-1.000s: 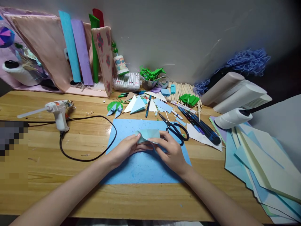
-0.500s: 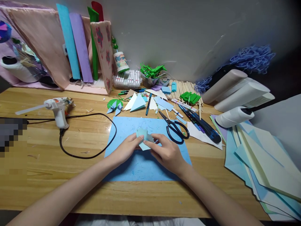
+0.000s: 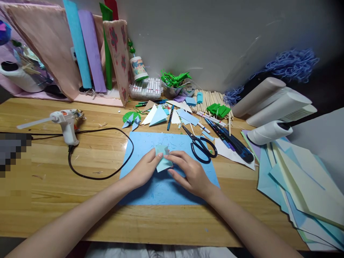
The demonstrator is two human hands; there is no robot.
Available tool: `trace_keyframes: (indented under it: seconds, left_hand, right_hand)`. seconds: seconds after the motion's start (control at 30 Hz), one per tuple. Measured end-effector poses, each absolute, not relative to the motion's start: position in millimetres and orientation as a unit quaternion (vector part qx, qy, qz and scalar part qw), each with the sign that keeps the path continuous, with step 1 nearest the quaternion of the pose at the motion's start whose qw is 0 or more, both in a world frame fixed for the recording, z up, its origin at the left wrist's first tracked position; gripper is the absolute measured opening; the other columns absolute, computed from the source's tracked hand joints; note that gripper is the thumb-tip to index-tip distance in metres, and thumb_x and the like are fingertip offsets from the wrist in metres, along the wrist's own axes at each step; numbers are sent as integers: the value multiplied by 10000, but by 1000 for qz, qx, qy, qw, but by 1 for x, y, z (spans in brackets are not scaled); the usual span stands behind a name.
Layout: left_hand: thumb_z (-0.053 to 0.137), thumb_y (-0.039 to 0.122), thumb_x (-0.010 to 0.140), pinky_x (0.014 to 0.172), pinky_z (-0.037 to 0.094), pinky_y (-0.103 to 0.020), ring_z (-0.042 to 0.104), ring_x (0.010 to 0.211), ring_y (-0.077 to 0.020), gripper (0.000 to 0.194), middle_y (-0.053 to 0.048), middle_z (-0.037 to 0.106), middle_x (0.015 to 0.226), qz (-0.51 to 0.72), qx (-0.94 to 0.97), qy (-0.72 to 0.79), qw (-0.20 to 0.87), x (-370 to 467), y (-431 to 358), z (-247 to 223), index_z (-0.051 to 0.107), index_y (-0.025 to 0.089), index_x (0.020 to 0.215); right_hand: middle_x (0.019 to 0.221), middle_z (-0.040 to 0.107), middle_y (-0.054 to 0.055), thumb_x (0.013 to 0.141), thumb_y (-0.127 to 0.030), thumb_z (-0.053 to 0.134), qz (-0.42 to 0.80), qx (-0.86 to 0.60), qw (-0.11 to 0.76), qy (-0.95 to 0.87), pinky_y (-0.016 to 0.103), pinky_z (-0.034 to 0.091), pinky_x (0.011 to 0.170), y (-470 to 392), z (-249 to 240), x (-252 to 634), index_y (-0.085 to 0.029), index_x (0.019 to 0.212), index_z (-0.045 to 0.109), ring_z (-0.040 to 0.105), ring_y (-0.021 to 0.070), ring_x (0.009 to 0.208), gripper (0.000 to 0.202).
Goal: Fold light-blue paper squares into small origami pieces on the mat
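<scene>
Wooden table (image 3: 53, 191), black scissors (image 3: 198, 142) near right hand (image 3: 191, 174)

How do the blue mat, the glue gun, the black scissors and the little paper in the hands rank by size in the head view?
Largest to smallest, as they look:
1. Blue mat
2. Glue gun, stick included
3. Black scissors
4. Little paper, partly covered by fingers
</scene>
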State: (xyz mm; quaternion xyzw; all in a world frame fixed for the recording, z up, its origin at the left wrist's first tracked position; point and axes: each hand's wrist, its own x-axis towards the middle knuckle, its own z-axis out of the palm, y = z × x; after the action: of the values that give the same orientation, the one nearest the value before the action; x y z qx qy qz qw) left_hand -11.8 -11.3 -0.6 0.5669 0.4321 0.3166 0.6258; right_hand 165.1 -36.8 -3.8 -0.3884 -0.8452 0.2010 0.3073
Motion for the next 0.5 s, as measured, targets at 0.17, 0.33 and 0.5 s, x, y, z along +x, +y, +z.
trace_keyframes:
  seconds: [0.17,0.33,0.5]
  left_hand:
    - [445,303,838,958,312,-328,452,1105,-225,316,-67,552,1164,311,579,407,634,-13,-11,-7,506,160,1113]
    - [426,201,811,908,351,-339,504,991,-209,246,-55,593,1029,259,607,399,636,-14,-12,-1,518,158,1035]
    - [423,135,765,913,345,-352,493,1021,-225,313,-56,581,1081,206,651,381,624,-13,-18,8,525,166,1059]
  right_hand:
    - [1040,545,62,842,-219,489,317,-427,385,-754,318,510,776,-38,-7,162,-257,1234,359,570,155,880,415]
    - [968,509,52,799,-274,554,310,-474,401,-720,353,477,801,-37,2,163,-246,1121,495,535,178,874,329]
    - [945,541,45,825,-270,534,405,-452,373,-702,322,456,796,-30,8,166,-226,1002,590,533,163,864,191]
